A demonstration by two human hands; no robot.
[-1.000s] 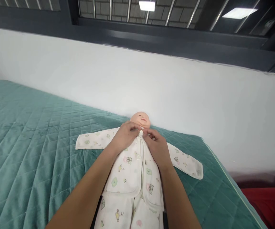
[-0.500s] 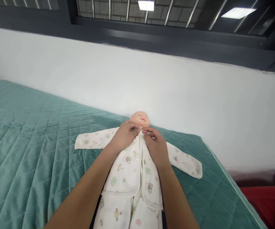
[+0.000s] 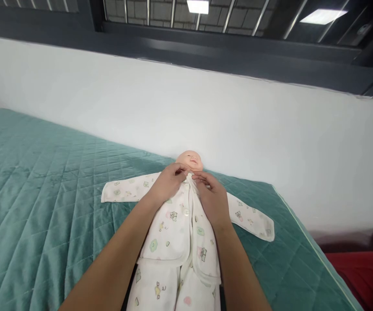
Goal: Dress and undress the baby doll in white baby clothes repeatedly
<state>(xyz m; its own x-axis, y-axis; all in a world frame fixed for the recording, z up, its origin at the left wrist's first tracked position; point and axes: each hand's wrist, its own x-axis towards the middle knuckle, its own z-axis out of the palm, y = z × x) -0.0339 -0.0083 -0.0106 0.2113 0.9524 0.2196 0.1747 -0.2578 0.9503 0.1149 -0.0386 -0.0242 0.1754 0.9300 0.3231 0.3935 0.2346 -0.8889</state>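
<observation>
— Start with the biggest. Beyond the grip?
— A plain white wall (image 3: 238, 116). Beneath the grip, a green, quilted, velvety bed cover (image 3: 44, 194); far above it, a dark grey window frame (image 3: 186, 47) with metal bars behind.
— And right at the grip?
— A white cloth baby jacket (image 3: 170, 233) with small coloured prints, lying on the bed cover, sleeves spread to either side of the hands. Nearer than the grip, partly under the jacket's hem, matching white printed trousers (image 3: 154, 285).
— State of the grip?
— Closed, with the jacket's collar pinched in the bare left hand (image 3: 169, 183) and the bare right hand (image 3: 213, 196), fingertips nearly together.
— Just past the fingers?
— A smooth, rounded, pinkish doll head (image 3: 188, 159), close to the wall.
— Smallest?
— A round, pale button (image 3: 186, 211) on the jacket's front, just below the grip.
</observation>
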